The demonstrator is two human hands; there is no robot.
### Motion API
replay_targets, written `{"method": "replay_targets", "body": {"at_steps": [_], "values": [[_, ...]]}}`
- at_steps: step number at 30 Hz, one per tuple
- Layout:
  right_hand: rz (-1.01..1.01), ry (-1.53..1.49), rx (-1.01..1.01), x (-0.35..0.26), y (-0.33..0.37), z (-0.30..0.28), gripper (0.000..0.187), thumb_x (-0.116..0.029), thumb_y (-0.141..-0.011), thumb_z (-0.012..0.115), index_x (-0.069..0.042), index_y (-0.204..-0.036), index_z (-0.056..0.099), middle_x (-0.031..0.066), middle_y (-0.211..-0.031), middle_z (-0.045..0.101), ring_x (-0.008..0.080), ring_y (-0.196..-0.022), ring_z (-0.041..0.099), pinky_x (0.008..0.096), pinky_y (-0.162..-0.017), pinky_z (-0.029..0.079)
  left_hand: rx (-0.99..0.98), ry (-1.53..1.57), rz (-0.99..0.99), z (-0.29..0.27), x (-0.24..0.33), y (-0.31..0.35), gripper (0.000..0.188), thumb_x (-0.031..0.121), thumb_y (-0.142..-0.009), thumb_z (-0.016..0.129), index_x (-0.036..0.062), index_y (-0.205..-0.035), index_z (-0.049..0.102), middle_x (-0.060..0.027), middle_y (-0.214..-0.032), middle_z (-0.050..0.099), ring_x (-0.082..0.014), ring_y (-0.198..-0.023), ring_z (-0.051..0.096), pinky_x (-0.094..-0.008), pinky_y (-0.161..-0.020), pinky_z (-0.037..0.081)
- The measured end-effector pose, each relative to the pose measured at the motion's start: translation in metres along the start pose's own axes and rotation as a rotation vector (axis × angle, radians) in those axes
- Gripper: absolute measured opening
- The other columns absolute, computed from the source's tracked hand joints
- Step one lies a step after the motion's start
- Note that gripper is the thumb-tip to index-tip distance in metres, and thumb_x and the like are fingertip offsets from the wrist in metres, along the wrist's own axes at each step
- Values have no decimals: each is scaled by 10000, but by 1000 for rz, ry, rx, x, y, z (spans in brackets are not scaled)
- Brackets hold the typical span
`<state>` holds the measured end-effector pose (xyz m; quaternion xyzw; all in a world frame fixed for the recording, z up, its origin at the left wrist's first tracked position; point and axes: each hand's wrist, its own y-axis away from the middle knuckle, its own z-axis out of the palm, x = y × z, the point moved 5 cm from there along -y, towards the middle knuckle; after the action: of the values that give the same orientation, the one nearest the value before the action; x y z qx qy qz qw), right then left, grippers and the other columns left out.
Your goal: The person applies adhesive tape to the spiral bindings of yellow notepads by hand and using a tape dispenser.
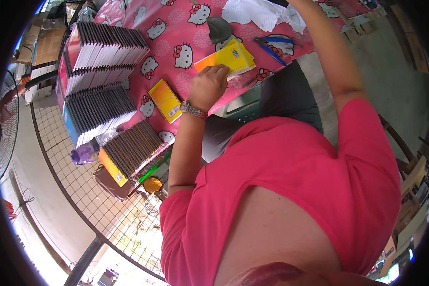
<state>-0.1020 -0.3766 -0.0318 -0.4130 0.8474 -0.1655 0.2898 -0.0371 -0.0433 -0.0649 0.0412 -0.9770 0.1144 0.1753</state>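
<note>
My left hand (209,86), with a watch on its wrist, is closed with its fingers curled on the near edge of a yellow-orange cover (219,59). Part of that edge is hidden under the fingers. Beneath lies another yellow piece with punched holes along its edge (247,53). Left of the hand, a yellow spiral notebook (164,100) lies flat on the table. A blue-handled hand tool, like pliers (270,50), rests to the right of the covers. My right arm stretches past the upper edge, so that hand is out of the picture.
Tall stacks of spiral-bound notebooks (100,102) stand on the left of the pink patterned tablecloth (162,47). Near them are more yellow notebooks (128,152). Crumpled white paper (257,13) and a dark grey flat piece (218,30) lie farther back. A wire grid (76,190) borders the left.
</note>
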Motion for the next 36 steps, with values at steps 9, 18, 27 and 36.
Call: {"method": "replay_targets", "body": {"at_steps": [9, 18, 27, 36], "values": [[-75, -533, -13, -39, 61, -26, 83, -67, -845, 654, -21, -895, 607, 160, -811, 640, 354, -742, 614, 410, -683, 492, -195, 64, -84, -4, -13, -5, 203, 122, -873, 623, 121, -1064, 690, -96, -906, 708, -279, -748, 689, -378, -649, 559], [514, -1083, -410, -65, 162, 4, 226, -170, -964, 525, -30, -1125, 601, 57, -876, 627, 83, -657, 590, 239, -553, 476, -143, 37, -58, -17, -9, -7, 201, 74, -859, 583, 86, -1044, 661, -121, -861, 681, -306, -760, 663, -403, -658, 539], [470, -1181, -308, -140, 207, 4, 517, -263, -1019, 427, 25, -1440, 340, 179, -1363, 426, 242, -1166, 401, 324, -963, 320, 331, -167, -53, -20, -15, -9, 225, 61, -848, 556, 71, -1065, 610, -117, -919, 619, -317, -910, 577, -461, -899, 408], [183, -1182, -435, -155, 193, 2, 544, -329, -1048, 348, 44, -1443, 317, 226, -1469, 367, 308, -1378, 328, 369, -1129, 252, 302, -230, -73, -12, -17, -13, 241, 231, -822, 676, 142, -1037, 613, -33, -909, 602, -238, -876, 553, -426, -859, 339]]}}
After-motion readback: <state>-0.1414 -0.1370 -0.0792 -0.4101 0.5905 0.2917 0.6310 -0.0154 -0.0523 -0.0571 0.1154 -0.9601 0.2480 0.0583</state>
